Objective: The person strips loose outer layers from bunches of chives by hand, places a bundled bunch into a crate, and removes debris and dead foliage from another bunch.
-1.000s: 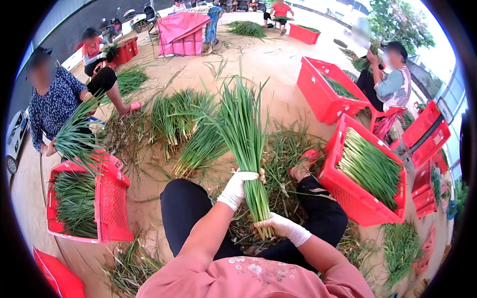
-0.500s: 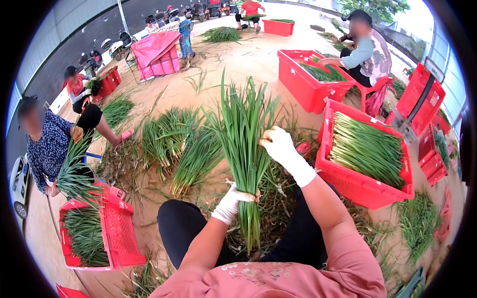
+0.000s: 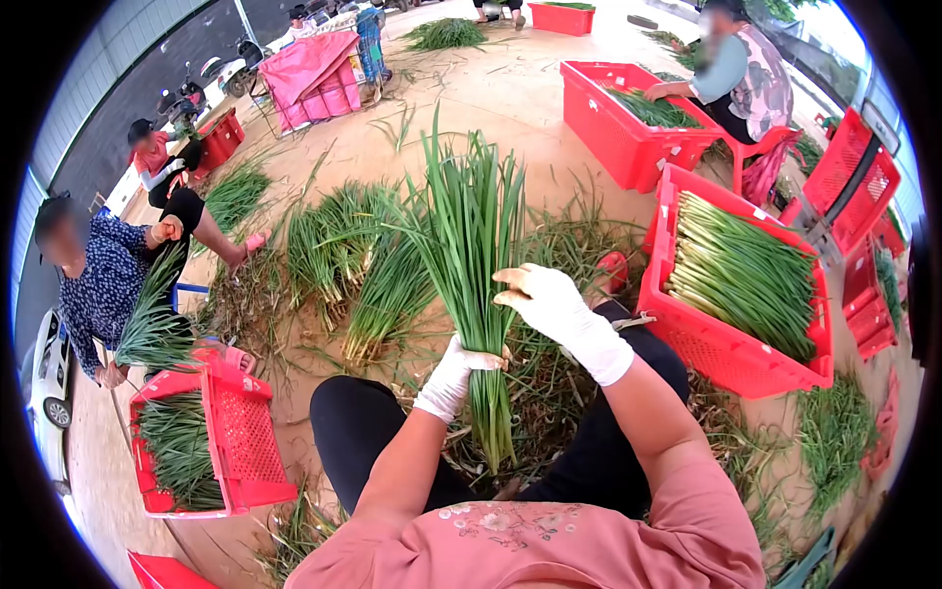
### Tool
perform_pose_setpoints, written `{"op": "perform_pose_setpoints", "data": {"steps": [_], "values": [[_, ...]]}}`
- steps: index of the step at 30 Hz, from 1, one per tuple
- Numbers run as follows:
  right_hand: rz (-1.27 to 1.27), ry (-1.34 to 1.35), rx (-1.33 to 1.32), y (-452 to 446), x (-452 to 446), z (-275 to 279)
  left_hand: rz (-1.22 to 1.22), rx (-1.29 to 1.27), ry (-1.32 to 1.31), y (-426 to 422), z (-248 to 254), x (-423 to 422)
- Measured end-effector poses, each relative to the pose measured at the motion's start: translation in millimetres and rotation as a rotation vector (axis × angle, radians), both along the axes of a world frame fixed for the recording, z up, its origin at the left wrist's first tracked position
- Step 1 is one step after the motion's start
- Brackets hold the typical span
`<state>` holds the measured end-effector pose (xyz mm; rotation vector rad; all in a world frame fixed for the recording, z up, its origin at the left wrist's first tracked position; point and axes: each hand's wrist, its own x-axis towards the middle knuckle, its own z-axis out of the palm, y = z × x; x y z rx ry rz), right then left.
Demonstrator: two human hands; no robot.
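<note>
My left hand (image 3: pixel 459 378), in a white glove, is wrapped round a bunch of garlic chives (image 3: pixel 476 236) near its lower part. The bunch stands almost upright between my knees, leaves fanned out above and pale stems below the fist. Also white-gloved, my right hand (image 3: pixel 549 302) is at the right side of the leaves, above the left hand. Its fingers are stretched out, slightly bent and apart, with the tips at the leaf edge. Loose chives (image 3: pixel 392 304) lie in heaps on the ground just left of the bunch.
A red crate of stacked chives (image 3: pixel 746 275) stands close on my right, another red crate (image 3: pixel 628 123) beyond it. At left, a red crate (image 3: pixel 250 442) stands by a seated person (image 3: pixel 108 275) holding chives. Leaf scraps (image 3: pixel 579 245) litter the ground. Another person (image 3: pixel 746 74) sits at upper right.
My right hand has moved slightly down and left along the leaves, its fingers now more spread. The left hand keeps its hold, and the bunch is a little higher in view. The view has shifted slightly.
</note>
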<state>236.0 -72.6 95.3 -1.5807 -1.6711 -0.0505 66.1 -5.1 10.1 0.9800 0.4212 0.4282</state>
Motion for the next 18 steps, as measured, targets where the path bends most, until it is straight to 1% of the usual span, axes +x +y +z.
{"op": "perform_pose_setpoints", "data": {"steps": [1, 2, 3, 5, 6, 7, 9, 11, 12, 13, 14, 15, 16, 17, 18], "values": [[-0.030, -0.065, 0.015, 5.2, -5.0, -8.6, -0.002, 0.002, 0.003, -3.5, 2.7, 0.1], [-0.074, -0.103, -0.047, 7.4, -4.4, -13.2, 0.007, 0.006, 0.020, -6.5, 6.5, -0.1], [-0.075, -0.105, -0.041, 5.8, -4.4, -12.3, 0.017, 0.013, 0.035, -7.6, 9.1, -0.2], [-0.030, 0.119, -0.037, -1.2, -1.0, -9.8, 0.026, 0.039, 0.034, -4.7, 7.6, -1.4], [-0.042, 0.346, -0.057, -7.3, 3.3, -3.1, 0.039, 0.079, 0.056, -2.8, 6.8, -4.0], [-0.034, 0.671, -0.219, -15.4, 14.1, 12.8, 0.053, 0.118, 0.076, -1.0, 5.4, -6.3], [0.090, 1.077, -0.184, -30.1, 39.7, 29.3, 0.092, 0.129, 0.067, 3.2, -0.3, -10.3], [0.454, 1.403, -0.176, -48.7, 72.0, 13.0, 0.132, 0.135, 0.098, 9.0, -3.4, -17.1], [0.704, 1.480, -0.224, -58.2, 77.8, 6.9, 0.140, 0.148, 0.120, 11.9, -2.1, -20.7], [0.493, 1.201, -0.391, -67.0, 76.3, 15.5, 0.145, 0.156, 0.117, 15.3, -1.0, -24.6], [0.118, 0.478, -0.604, -63.9, 76.5, 10.9, 0.155, 0.184, 0.138, 17.6, -1.4, -28.1], [-0.255, -0.264, -0.734, -59.7, 75.7, 9.8, 0.167, 0.210, 0.158, 19.0, -2.9, -30.0], [-0.251, -0.264, -0.729, -58.3, 74.3, 9.4, 0.189, 0.237, 0.185, 20.5, -5.0, -31.4], [-0.173, 0.106, -0.583, -56.5, 72.2, 10.0, 0.192, 0.242, 0.186, 22.4, -6.5, -32.9], [-0.090, 0.467, -0.427, -55.0, 68.1, 14.2, 0.197, 0.301, 0.228, 22.6, -6.0, -33.0]]}}
